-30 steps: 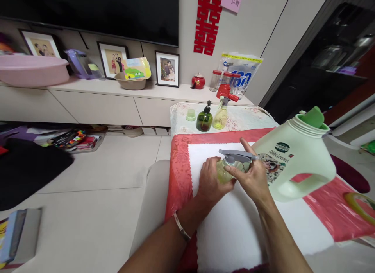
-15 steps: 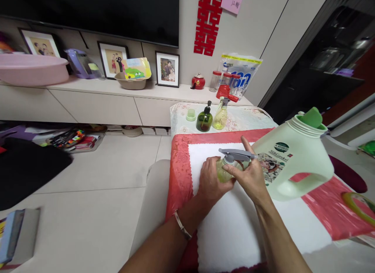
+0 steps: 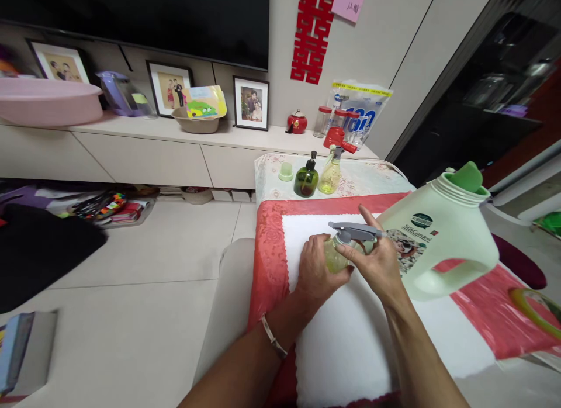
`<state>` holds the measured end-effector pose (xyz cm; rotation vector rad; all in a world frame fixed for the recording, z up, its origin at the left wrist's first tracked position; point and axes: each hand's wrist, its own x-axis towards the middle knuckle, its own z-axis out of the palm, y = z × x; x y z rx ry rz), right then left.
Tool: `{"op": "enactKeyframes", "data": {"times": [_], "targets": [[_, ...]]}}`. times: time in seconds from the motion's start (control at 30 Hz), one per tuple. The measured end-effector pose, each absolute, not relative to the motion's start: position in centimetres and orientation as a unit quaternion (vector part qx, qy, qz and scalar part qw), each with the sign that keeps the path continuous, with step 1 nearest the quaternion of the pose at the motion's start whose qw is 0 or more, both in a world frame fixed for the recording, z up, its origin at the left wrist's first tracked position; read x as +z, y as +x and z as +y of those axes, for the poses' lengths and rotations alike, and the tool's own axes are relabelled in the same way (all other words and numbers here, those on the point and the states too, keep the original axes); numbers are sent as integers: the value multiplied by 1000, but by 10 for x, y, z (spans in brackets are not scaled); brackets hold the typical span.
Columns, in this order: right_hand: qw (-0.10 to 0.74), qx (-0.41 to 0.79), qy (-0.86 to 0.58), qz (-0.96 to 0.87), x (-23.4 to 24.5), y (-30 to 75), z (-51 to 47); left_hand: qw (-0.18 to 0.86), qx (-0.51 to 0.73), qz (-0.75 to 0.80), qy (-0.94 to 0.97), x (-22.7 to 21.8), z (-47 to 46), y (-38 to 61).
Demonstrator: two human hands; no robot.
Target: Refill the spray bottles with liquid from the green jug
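Observation:
A small translucent yellow-green spray bottle (image 3: 333,257) with a grey trigger head (image 3: 357,231) is between my two hands, over the white mat (image 3: 346,338). My left hand (image 3: 316,266) is wrapped round the bottle's body from the left. My right hand (image 3: 379,259) grips the trigger head at its neck, thumb on the near side and index finger raised behind. Just right of it stands a large pale green jug (image 3: 442,232) with a flower label and a darker green piece (image 3: 467,175) in its mouth. The bottle's lower part is hidden by my fingers.
Past the mat stand a green pump bottle (image 3: 305,179), a second spray bottle (image 3: 330,175) and a pale green cap (image 3: 286,172). A red cloth (image 3: 272,244) lies under the mat. A roll of tape (image 3: 532,308) is at the right edge. Jars and a bag (image 3: 366,107) stand behind.
Both hands keep their hold on the spray bottle, almost still. The view has shifted very slightly; nothing else visibly differs.

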<state>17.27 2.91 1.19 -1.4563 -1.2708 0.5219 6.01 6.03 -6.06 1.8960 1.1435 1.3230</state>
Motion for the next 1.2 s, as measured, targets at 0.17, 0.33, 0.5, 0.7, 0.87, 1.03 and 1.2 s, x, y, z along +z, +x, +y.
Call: {"op": "enactKeyframes", "data": {"times": [0.17, 0.33, 0.5, 0.7, 0.87, 1.03, 1.2], "targets": [[535, 261, -584, -551, 5, 181, 26, 277, 495, 427, 704, -61, 60, 59], [538, 265, -591, -539, 5, 178, 27, 284, 493, 422, 706, -61, 61, 59], [534, 239, -607, -537, 6, 177, 28, 291, 487, 425, 705, -59, 60, 58], [541, 268, -580, -548, 5, 182, 23, 295, 484, 426, 705, -57, 59, 58], [521, 233, -599, -562, 14, 175, 26, 286, 493, 420, 706, -59, 60, 59], [520, 185, -620, -558, 16, 176, 28, 294, 484, 426, 706, -59, 60, 59], [540, 220, -595, -553, 18, 179, 25, 294, 479, 421, 712, -57, 59, 56]]}}
